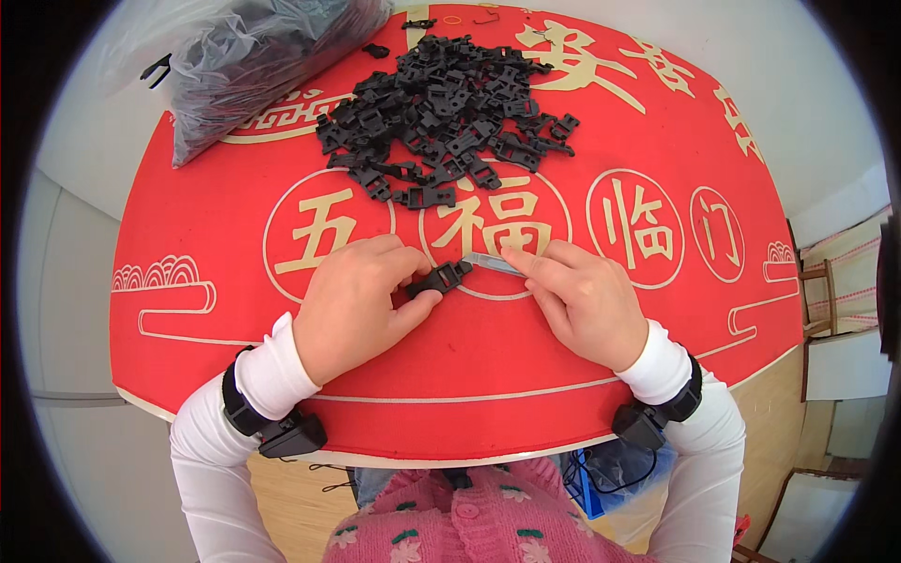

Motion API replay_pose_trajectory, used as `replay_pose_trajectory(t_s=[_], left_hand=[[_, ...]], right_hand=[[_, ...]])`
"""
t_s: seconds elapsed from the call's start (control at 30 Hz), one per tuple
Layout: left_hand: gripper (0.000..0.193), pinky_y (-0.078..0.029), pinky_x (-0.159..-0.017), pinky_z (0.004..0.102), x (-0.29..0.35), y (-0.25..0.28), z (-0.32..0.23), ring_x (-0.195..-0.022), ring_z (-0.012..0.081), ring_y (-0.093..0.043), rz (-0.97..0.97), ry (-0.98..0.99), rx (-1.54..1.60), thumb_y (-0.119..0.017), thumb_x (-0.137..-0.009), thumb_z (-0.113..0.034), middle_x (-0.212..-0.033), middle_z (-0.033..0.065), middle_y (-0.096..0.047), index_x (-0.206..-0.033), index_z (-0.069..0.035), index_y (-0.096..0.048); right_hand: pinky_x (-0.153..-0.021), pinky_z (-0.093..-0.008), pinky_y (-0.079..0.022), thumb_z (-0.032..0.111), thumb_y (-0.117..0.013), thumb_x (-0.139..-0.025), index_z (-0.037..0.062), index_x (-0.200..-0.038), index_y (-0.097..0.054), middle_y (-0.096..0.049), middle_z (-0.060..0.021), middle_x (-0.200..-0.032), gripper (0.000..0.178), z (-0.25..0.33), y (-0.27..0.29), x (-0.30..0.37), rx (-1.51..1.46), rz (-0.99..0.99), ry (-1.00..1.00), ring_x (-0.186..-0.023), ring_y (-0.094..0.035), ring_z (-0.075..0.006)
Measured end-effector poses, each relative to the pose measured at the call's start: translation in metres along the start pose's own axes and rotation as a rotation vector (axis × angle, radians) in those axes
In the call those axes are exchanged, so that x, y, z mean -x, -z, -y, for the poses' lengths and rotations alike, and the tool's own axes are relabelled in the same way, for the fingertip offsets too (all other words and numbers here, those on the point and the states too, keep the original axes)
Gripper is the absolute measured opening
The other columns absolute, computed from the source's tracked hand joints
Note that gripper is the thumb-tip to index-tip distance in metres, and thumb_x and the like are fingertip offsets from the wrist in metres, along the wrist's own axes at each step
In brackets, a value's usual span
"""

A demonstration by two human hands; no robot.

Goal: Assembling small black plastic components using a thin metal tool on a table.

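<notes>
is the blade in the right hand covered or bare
Bare: the silvery blade sticks out uncovered from the right hand toward the black buckle.

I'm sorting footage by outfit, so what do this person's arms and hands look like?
Both arms wear white fabric long sleeves with snug cuffs. Over each sleeve, near the wrist, a black strap carries a small black boxy device. The left hand and right hand are bare, without gloves; no rings can be seen.
</notes>
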State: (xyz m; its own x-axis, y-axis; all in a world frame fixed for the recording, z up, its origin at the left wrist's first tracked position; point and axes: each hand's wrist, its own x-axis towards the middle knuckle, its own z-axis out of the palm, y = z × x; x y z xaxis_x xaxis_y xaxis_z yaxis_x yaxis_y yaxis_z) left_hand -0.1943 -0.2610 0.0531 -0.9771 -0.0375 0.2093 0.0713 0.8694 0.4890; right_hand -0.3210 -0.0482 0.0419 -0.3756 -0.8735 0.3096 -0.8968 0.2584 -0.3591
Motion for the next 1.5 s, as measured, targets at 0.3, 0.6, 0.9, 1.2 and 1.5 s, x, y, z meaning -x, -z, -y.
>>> replay_pose_trajectory(t_s=[0.3,0.6,0.9,1.2,1.5], left_hand=[[0.019,-0.047,-0.054,0.028,0.001,-0.001,0.0,-0.061,0.0195,-0.058,-0.001,0.009,0.025,-0.074,-0.07,-0.008,-0.073,0.0089,-0.056,-0.083,0.0,-0.062],[0.017,-0.047,-0.052,0.0312,0.007,-0.006,-0.015,-0.059,0.0224,-0.057,-0.118,-0.09,-0.069,-0.072,-0.07,-0.007,-0.072,0.0098,-0.054,-0.081,-0.001,-0.06],[0.014,-0.045,-0.05,0.0365,0.013,-0.006,-0.017,-0.056,0.0279,-0.055,-0.019,-0.13,-0.157,-0.07,-0.075,-0.011,-0.067,0.0112,-0.055,-0.078,-0.001,-0.06],[0.019,-0.043,-0.047,0.0374,0.007,-0.007,-0.008,-0.049,0.03,-0.052,-0.04,-0.105,-0.112,-0.066,-0.077,-0.008,-0.055,0.0132,-0.051,-0.063,-0.001,-0.054],[0.02,-0.041,-0.045,0.0367,0.006,-0.01,-0.007,-0.047,0.0296,-0.051,-0.043,-0.081,-0.057,-0.065,-0.076,-0.006,-0.054,0.0137,-0.05,-0.061,0.0,-0.054]], right_hand=[[-0.055,-0.0322,-0.046,-0.002,-0.058,-0.079,0.0048,-0.115,-0.06,-0.056,-0.011,-0.078,0.036,-0.002,0.005,0.002,-0.117,0.018,0.033,-0.064,-0.057,-0.0259],[-0.057,-0.0312,-0.046,-0.004,-0.054,-0.081,0.0002,-0.119,-0.055,-0.059,-0.0157,-0.084,0.038,-0.005,0.006,0.0,-0.319,-0.143,-0.123,-0.065,-0.058,-0.0262],[-0.061,-0.0328,-0.049,-0.005,-0.055,-0.078,0.0006,-0.12,-0.055,-0.06,-0.0178,-0.089,0.042,0.008,0.005,0.001,-0.19,-0.014,-0.019,-0.07,-0.06,-0.03],[-0.064,-0.0375,-0.05,-0.003,-0.056,-0.079,0.0023,-0.126,-0.051,-0.059,-0.0192,-0.092,0.048,0.016,0.0,0.002,-0.139,0.05,0.011,-0.075,-0.06,-0.0335],[-0.058,-0.0377,-0.048,-0.001,-0.056,-0.08,0.0025,-0.128,-0.051,-0.057,-0.0164,-0.087,0.048,0.015,0.003,0.003,-0.024,0.156,0.019,-0.068,-0.058,-0.0317]])
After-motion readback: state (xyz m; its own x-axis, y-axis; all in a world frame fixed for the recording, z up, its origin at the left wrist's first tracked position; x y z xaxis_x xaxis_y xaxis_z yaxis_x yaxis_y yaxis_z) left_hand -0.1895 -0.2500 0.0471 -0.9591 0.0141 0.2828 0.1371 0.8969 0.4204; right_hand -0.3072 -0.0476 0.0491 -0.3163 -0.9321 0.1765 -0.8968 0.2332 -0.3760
